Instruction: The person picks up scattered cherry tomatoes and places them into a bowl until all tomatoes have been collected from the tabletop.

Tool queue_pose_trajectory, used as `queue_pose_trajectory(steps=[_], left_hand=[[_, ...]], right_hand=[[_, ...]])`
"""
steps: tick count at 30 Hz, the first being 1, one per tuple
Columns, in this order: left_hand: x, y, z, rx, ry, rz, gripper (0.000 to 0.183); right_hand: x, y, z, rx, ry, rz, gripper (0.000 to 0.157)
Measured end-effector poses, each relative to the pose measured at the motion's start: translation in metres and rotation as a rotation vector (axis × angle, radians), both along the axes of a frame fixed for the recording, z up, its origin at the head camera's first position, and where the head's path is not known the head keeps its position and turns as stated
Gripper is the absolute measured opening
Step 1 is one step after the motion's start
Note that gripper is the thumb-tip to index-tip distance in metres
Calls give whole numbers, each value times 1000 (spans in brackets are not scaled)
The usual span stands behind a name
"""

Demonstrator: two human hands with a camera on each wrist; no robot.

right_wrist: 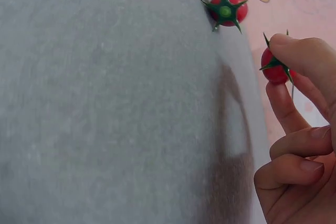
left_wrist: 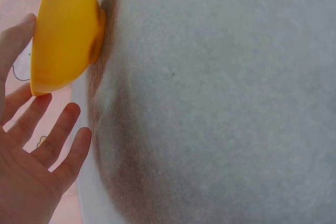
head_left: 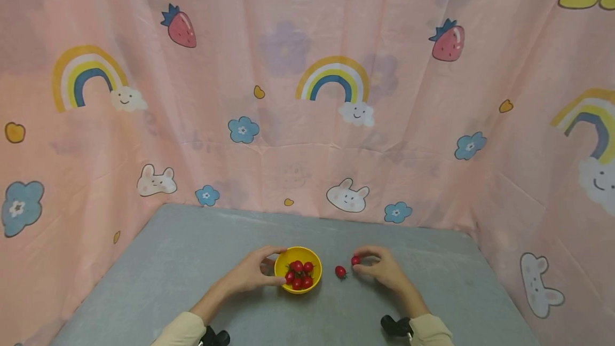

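A yellow bowl (head_left: 298, 250) stands on the grey table, with several red cherry tomatoes (head_left: 298, 266) inside it. From its left side my left hand (head_left: 252, 270) holds the bowl's rim between thumb and forefinger, the other fingers spread beside the bowl in the left wrist view. To the right, my right hand (head_left: 383, 267) pinches a cherry tomato (right_wrist: 274, 67) with a green stem between thumb and fingertips, the ring and little fingers curled in. Another cherry tomato (right_wrist: 229, 9), green calyx showing, lies on the table between the bowl and my right hand.
The grey table (head_left: 202, 239) spreads around both hands. A pink curtain (head_left: 298, 170) printed with rainbows, rabbits and flowers hangs behind the table and along both sides. Black wrist mounts (head_left: 396, 325) sit near the sleeve cuffs.
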State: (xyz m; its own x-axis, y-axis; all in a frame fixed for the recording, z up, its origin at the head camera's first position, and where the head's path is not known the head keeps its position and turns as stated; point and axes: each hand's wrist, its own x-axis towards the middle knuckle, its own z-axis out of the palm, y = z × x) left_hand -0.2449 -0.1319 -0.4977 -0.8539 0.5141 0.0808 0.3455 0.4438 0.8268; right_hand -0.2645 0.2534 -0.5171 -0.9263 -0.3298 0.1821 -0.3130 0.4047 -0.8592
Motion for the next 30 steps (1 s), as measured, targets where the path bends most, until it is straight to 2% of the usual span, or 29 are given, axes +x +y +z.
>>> queue_pose_trajectory(steps=[7, 14, 30], left_hand=[[1, 1, 1, 4, -6, -2, 66], [0, 1, 0, -5, -1, 1, 66], [-1, 0, -1, -8, 5, -3, 67]], right_hand=[[7, 5, 4, -67, -23, -96, 34], [8, 5, 8, -53, -36, -177, 37], [10, -22, 18, -95, -86, -165, 35]])
